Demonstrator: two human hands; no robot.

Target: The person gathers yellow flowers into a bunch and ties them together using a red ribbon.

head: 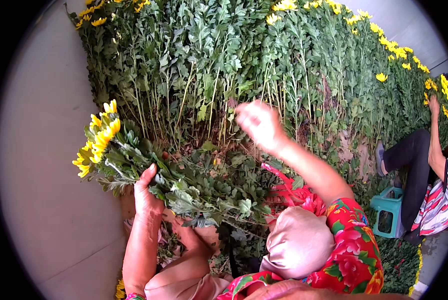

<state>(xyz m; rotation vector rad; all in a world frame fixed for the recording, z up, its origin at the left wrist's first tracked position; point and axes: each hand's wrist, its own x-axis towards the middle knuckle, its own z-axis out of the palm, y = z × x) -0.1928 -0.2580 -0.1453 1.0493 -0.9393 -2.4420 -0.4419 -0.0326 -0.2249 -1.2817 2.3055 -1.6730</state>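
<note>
In my left hand (149, 195) is a bunch of yellow chrysanthemums (130, 161), with my thumb over the leafy stems. The blooms (100, 142) point to the upper left, and the stem ends trail right over my lap. My right hand (259, 122), blurred by motion, is in front of the lower stems of a large pile of cut chrysanthemums (216, 63). Its fingers look curled; I see nothing in them, though the blur hides detail. Red plastic ties (299, 195) lie by my knee (299, 243), which pale satin cloth covers.
Loose leaves (224, 172) litter the ground before me. At right another person's hand (433, 105) reaches the flowers, with a teal plastic stool (388, 212) beside that person. More chrysanthemums (398, 266) lie at lower right. Grey floor (55, 150) spreads along the left.
</note>
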